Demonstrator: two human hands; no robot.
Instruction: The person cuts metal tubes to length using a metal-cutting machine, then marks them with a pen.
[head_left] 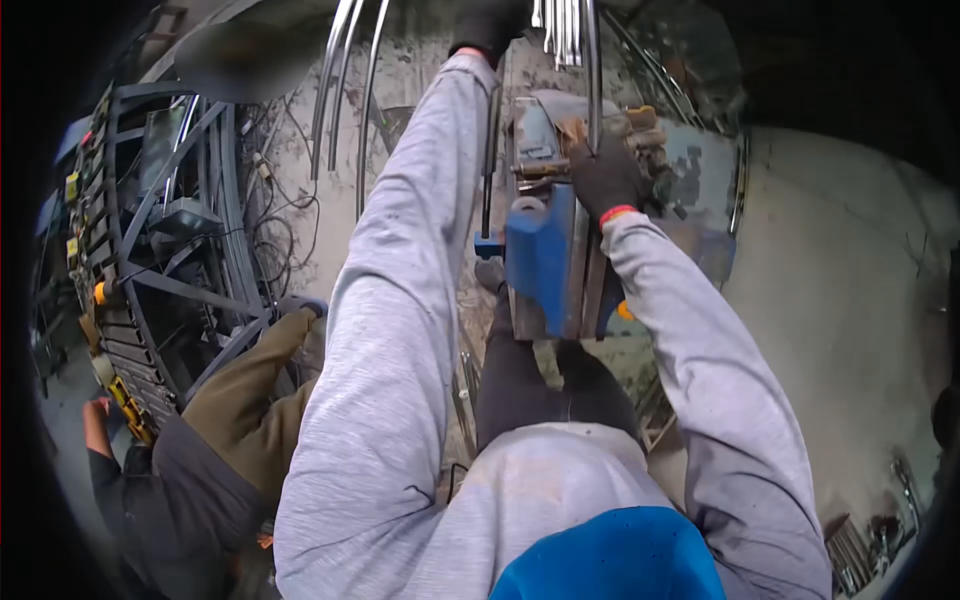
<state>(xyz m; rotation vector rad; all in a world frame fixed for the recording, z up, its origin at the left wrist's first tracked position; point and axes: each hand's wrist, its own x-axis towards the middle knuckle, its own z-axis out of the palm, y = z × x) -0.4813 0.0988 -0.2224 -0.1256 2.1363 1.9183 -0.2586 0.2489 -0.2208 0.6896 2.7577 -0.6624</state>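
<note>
My right hand (606, 178), in a dark glove, is closed around the lower end of a shiny metal tube (593, 80) that runs up out of the top of the view. Just below it stands a blue bench vise (540, 262) with steel jaws. My left hand (492, 28), also gloved, reaches far forward to the top edge, beside a bundle of thin bright metal rods (562, 38). Its fingers are too dark and cut off to make out. A dark upright rod (488, 195) runs alongside my left sleeve, down to a small blue block (488, 244).
Several long metal tubes (345, 95) hang at the upper left. A metal frame rack (160, 240) with tools stands on the left, where another person (205, 470) bends low. Behind the vise is a cluttered work surface (695, 170). Metal pieces (850, 550) lie lower right.
</note>
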